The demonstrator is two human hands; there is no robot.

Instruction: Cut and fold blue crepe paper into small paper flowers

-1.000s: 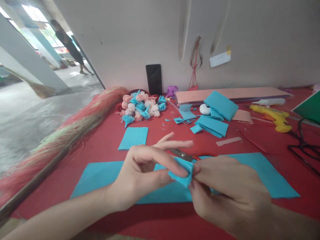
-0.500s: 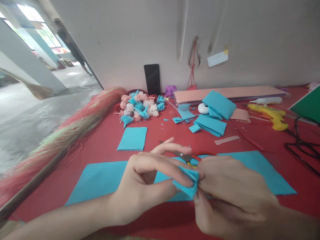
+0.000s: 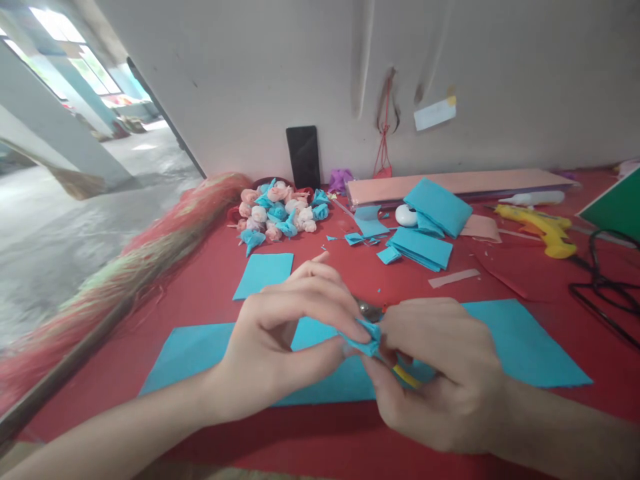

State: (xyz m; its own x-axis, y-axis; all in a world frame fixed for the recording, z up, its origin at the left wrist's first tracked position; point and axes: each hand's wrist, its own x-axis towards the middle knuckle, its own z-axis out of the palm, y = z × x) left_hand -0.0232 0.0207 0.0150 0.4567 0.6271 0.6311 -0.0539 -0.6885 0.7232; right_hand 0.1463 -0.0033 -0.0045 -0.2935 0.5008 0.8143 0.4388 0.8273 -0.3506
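- Fingers of the left hand were drawn narrow: thumb and forefinger pinched a small folded piece of blue paper, apparently to stop its layers springing apart, while the remaining fingers arched out of the way.
- On the right hand, thumb and bent forefinger closed on the same piece from its 3 o'clock side; I took this as steadying it from both ends.
- That piece, held up between the hands, served as my clock's centre, with 12 toward the wall.
- Beneath, a long blue sheet lay across the red table, stretching toward 9 and 3, likely spread to stay smooth.
- Just beyond, at 12, scissors showed little but their pivot; the hands hid the rest.
- At 10 lay a blue square, flat and by itself.
- At 11, pink, white and blue paper flowers were heaped well apart from the hands, probably so nothing crushed them. Behind, a dark phone leaned on the wall, presumably for support.
- At 1, folded blue paper sat stacked beside scraps, perhaps to keep the pieces together.
- At 2 lay a yellow glue gun, its black cable trailing toward 3, seemingly kept off the paper.
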